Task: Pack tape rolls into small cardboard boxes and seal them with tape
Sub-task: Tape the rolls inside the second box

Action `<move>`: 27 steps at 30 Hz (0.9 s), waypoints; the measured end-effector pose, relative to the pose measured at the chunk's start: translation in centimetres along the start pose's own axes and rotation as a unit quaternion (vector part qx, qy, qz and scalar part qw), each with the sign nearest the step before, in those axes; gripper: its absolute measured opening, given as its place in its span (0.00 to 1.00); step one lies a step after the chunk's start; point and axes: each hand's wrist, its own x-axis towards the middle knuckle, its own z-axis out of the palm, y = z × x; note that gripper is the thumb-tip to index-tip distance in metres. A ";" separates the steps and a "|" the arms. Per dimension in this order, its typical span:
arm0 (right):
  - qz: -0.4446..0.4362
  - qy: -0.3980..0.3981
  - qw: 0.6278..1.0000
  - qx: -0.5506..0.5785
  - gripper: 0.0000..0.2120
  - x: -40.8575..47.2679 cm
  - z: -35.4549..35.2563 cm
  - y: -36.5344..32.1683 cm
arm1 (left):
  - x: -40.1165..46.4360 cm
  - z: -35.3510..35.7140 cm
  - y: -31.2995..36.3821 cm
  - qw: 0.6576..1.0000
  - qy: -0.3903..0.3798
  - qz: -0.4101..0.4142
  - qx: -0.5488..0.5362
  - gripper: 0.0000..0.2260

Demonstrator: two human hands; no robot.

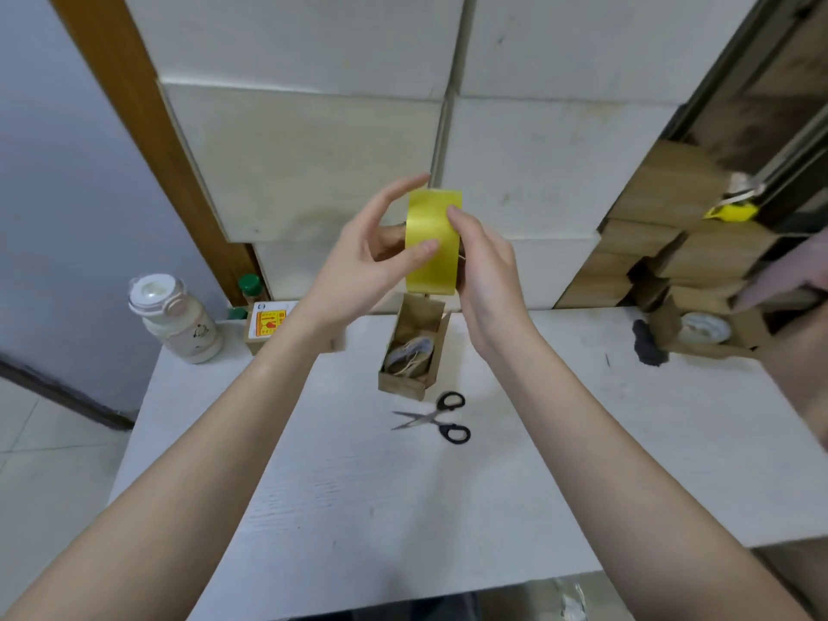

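The tape [432,242] is shiny yellow. It is held up in the air, just above a small open box [414,351] on the table [358,508]. The left hand [372,257] pinches it, thumb on the front. The right hand [481,262] curls round its right side. Something pale lies in the box, too dim to name. Scissors [437,416] lie open near the box. At the right edge a blurry hand [788,280] is cut off. The roll's middle is hidden.
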 end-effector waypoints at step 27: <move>-0.228 -0.049 0.969 -0.077 0.19 -2.5 -2.1 -10.7 | 5.9 2.4 9.7 0.958 0.177 0.159 0.163 0.05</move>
